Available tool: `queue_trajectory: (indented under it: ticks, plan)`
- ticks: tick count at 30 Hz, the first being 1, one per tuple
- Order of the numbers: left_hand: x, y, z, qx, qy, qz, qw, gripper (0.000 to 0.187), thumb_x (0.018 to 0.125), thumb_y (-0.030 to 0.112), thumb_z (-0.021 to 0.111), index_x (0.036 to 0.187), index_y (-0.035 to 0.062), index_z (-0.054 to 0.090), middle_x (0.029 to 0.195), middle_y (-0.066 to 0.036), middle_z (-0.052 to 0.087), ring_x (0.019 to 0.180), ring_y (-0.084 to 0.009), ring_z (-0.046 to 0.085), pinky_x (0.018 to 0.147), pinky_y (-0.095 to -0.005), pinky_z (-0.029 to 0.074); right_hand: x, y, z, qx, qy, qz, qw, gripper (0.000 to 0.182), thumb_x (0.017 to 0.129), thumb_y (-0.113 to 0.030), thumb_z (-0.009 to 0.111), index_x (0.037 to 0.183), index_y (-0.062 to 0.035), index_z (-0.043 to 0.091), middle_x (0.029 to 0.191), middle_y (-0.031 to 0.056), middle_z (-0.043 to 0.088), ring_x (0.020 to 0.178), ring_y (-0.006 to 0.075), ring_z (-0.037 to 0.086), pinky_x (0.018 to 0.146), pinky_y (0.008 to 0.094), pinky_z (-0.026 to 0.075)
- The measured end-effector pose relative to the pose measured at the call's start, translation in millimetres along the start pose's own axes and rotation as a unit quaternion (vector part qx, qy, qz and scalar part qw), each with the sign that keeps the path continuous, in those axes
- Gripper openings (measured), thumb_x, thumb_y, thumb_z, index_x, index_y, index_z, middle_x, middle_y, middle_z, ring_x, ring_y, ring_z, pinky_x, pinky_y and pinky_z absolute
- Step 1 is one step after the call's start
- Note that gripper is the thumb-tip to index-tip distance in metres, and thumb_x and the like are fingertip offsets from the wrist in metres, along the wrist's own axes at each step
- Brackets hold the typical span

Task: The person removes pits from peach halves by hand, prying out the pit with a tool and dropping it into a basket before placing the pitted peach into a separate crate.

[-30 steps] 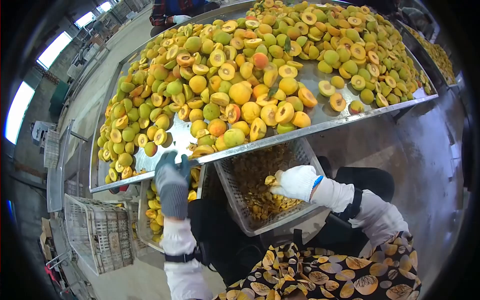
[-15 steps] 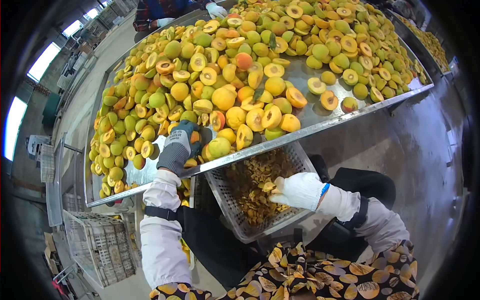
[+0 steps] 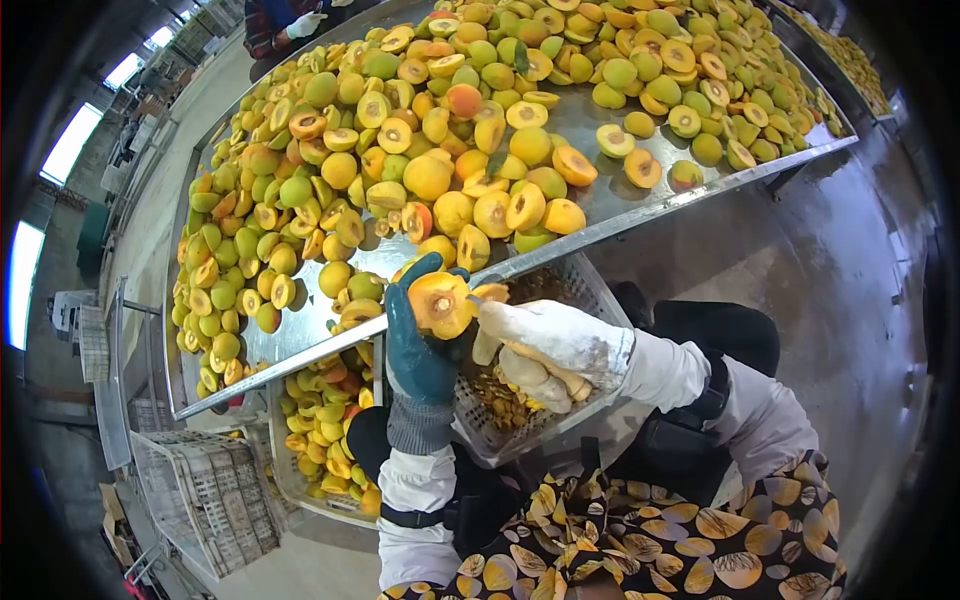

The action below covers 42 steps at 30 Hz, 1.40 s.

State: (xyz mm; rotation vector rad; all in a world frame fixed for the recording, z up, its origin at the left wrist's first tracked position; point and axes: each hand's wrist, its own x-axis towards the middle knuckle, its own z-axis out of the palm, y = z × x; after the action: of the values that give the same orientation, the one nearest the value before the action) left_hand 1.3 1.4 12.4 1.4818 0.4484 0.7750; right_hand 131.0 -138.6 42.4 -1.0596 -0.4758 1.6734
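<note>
My left hand (image 3: 418, 335), in a blue-coated glove, holds a cut peach half (image 3: 440, 304) just off the table's front edge, its orange cut face and brown centre turned up. Close against it is my right hand (image 3: 545, 345) in a white glove, fingers curled round a small tool with a pale wooden handle (image 3: 570, 380). The tool's tip is at the fruit's edge, mostly covered by the glove. Below both hands stands a grey plastic crate (image 3: 480, 440) with brownish-yellow scraps (image 3: 505, 400) in it.
A metal table (image 3: 600, 235) bears heaped peach halves (image 3: 430, 178). Another crate (image 3: 345, 510) under its left part holds more halves. Stacked white crates (image 3: 205, 495) stand at the left. Across the table is a co-worker's white-gloved hand (image 3: 303, 25).
My left hand has come back from the fruit heap to the table's edge with a peach half. My right hand has risen from over the scrap crate to meet it.
</note>
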Motion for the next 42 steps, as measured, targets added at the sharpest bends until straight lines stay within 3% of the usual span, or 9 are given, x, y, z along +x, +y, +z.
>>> queue_trajectory:
  ticks: [3,8,11,15,29,32,37,39,42]
  plan:
    - [-4.1,-11.4,-2.7,0.089,0.007,0.065,0.994,0.034,0.101,0.016,0.059,0.13,-0.0007,0.051,0.124,-0.015,0.06,0.111,-0.0211,0.061,0.097,-0.0331,0.05,-3.9,-7.0,9.9,-0.141,0.058,-0.026,0.988,0.05,0.102,-0.048,0.051,0.099,0.0012,0.059,0.055,0.0047,0.053,0.04,0.0133,0.048,0.04,0.0271,0.038]
    - [-12.4,-12.6,11.0,0.199,0.034,0.1,0.974,0.03,0.104,0.018,0.054,0.128,-0.0005,0.052,0.117,-0.014,0.063,0.106,-0.0197,0.061,0.095,-0.032,0.05,1.2,-9.6,17.0,-0.42,0.157,-0.071,0.891,0.055,0.098,-0.055,0.047,0.099,-0.0039,0.067,0.075,0.0156,0.068,0.075,0.0292,0.07,0.069,0.0396,0.054]
    - [-11.2,-11.5,24.3,-0.07,0.101,0.02,0.992,0.039,0.109,0.029,0.04,0.123,-0.004,0.055,0.109,-0.013,0.065,0.101,-0.0219,0.063,0.093,-0.0332,0.05,18.0,19.1,7.5,-0.56,0.201,-0.262,0.76,0.053,0.1,-0.054,0.046,0.1,-0.0049,0.067,0.082,0.0186,0.069,0.081,0.0353,0.07,0.071,0.0441,0.055]
    - [-17.1,0.0,30.7,0.199,0.137,0.113,0.964,0.031,0.107,0.023,0.046,0.122,-0.0023,0.057,0.113,-0.014,0.066,0.102,-0.026,0.063,0.094,-0.0368,0.05,7.1,14.3,16.4,-0.571,0.198,-0.217,0.767,0.048,0.102,-0.051,0.045,0.106,-0.0071,0.066,0.092,0.0214,0.068,0.087,0.041,0.068,0.074,0.0482,0.055]
    - [-20.3,3.1,52.4,0.104,0.209,0.096,0.968,0.044,0.11,0.031,0.035,0.127,-0.004,0.054,0.116,-0.015,0.063,0.103,-0.024,0.062,0.094,-0.0347,0.05,10.9,6.7,14.4,-0.517,0.153,-0.153,0.828,0.037,0.104,-0.043,0.043,0.114,-0.0125,0.062,0.099,0.0229,0.065,0.089,0.0415,0.066,0.075,0.0476,0.055]
    - [-20.2,6.3,48.4,0.163,0.191,0.099,0.963,0.043,0.108,0.034,0.043,0.123,-0.0036,0.055,0.114,-0.017,0.064,0.104,-0.0274,0.063,0.093,-0.0385,0.052,22.4,21.1,-7.3,-0.601,0.074,-0.328,0.725,0.044,0.102,-0.048,0.044,0.115,-0.009,0.06,0.102,0.0231,0.066,0.093,0.0426,0.066,0.077,0.0487,0.054]
    - [-12.1,-11.0,40.0,-0.031,0.168,0.059,0.984,0.051,0.109,0.042,0.037,0.13,-0.0031,0.049,0.12,-0.015,0.06,0.106,-0.0275,0.063,0.096,-0.0402,0.053,15.4,19.6,22.3,-0.488,0.229,-0.158,0.827,0.029,0.104,-0.038,0.043,0.115,-0.0184,0.061,0.096,0.0208,0.065,0.083,0.0417,0.066,0.068,0.0493,0.055]
    - [-13.0,-12.2,44.0,0.008,0.178,0.093,0.98,0.051,0.109,0.042,0.037,0.131,-0.0032,0.048,0.123,-0.016,0.059,0.106,-0.0278,0.063,0.097,-0.0411,0.053,14.1,25.7,14.7,-0.583,0.205,-0.344,0.707,0.031,0.103,-0.042,0.045,0.114,-0.0178,0.062,0.094,0.0206,0.065,0.081,0.0408,0.068,0.066,0.0492,0.055]
    - [-12.5,-11.1,51.6,0.069,0.194,0.138,0.969,0.048,0.109,0.038,0.038,0.13,-0.0039,0.049,0.123,-0.017,0.059,0.105,-0.0277,0.063,0.096,-0.0404,0.052,13.3,26.1,14.2,-0.589,0.215,-0.333,0.705,0.029,0.102,-0.041,0.047,0.114,-0.0178,0.061,0.093,0.0196,0.065,0.08,0.0389,0.068,0.063,0.0483,0.055]
